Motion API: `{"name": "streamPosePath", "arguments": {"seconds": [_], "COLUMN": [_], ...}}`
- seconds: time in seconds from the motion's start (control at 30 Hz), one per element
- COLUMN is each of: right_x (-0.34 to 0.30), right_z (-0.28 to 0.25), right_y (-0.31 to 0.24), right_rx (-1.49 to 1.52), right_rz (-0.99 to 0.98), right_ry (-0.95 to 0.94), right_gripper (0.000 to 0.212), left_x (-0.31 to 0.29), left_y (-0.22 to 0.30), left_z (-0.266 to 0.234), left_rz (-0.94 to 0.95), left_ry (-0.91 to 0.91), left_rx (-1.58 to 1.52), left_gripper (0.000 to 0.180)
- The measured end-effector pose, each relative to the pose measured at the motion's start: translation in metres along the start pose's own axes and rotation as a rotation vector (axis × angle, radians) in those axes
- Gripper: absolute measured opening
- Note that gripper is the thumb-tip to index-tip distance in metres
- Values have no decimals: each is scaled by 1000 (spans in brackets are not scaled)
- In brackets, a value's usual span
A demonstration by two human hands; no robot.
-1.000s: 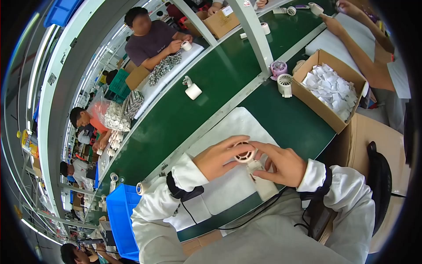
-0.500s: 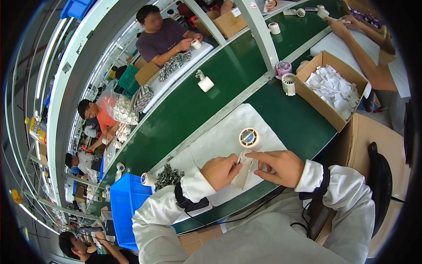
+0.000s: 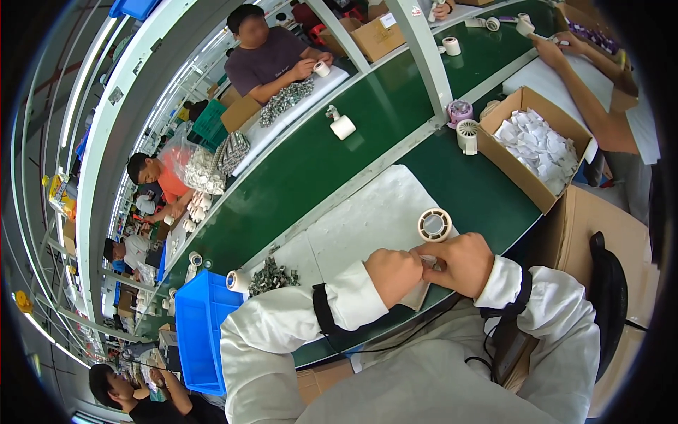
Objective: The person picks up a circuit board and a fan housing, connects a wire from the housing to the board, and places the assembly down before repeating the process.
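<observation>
A cream handheld fan with a round slotted head [image 3: 421, 225] and a grey disc at its centre lies on the white sheet [image 3: 353, 222]. Both hands meet over its handle, whose lower end [image 3: 415, 297] shows below them. My left hand [image 3: 395, 277] is closed on the handle from the left side, fingers curled under and mostly hidden. My right hand [image 3: 465, 265] closes on it from the right, thumb and fingers pinched beside the left hand. Whether a small part sits between the fingertips I cannot make out.
A pile of small metal parts [image 3: 272, 277] and a white roll-shaped part [image 3: 237, 281] lie left, beside a blue bin [image 3: 205, 318]. At right stands a carton [image 3: 519, 159] of white pieces. A white fan [image 3: 342, 127] lies on the green belt [image 3: 296, 166]. Co-workers sit across.
The fan has shifted right, with its head still beyond my hands. My left hand has moved right to meet the right one, and my right fingers have closed in over the handle.
</observation>
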State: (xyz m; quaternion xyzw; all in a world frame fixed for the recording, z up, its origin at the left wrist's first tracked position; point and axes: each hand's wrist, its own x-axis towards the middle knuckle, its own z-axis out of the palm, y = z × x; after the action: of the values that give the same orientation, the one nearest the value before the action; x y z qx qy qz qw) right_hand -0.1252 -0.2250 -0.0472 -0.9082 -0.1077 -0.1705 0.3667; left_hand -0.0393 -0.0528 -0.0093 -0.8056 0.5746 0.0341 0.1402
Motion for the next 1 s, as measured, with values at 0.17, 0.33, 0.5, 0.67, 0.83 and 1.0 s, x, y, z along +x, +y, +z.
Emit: {"name": "streamPosePath", "arguments": {"seconds": [0.17,0.33,0.5,0.67,0.83,1.0], "right_x": [-1,1,0,1,6,1], "right_z": [1,-6,-7,-7,-2,-1], "right_y": [9,5,7,4,2,-2], "right_rx": [-3,-5,-16,7,-7,-7], "right_rz": [-3,-39,-50,-77,-111,-72], "right_ry": [-62,-57,-65,-55,-40,-44], "right_gripper": [19,16,15,14,13,13], "left_x": [-5,-12,-10,-6,-9,-22], "left_y": [-11,-21,-24,-39,-47,-26], "left_z": [-6,-11,-20,-17,0,11], "left_rz": [105,118,162,176,133,159], "left_ry": [88,150,119,74,-21,77], "left_rx": [-20,-181,-181,-213,-367,-326], "left_gripper": [17,11,10,11,11,13]}}
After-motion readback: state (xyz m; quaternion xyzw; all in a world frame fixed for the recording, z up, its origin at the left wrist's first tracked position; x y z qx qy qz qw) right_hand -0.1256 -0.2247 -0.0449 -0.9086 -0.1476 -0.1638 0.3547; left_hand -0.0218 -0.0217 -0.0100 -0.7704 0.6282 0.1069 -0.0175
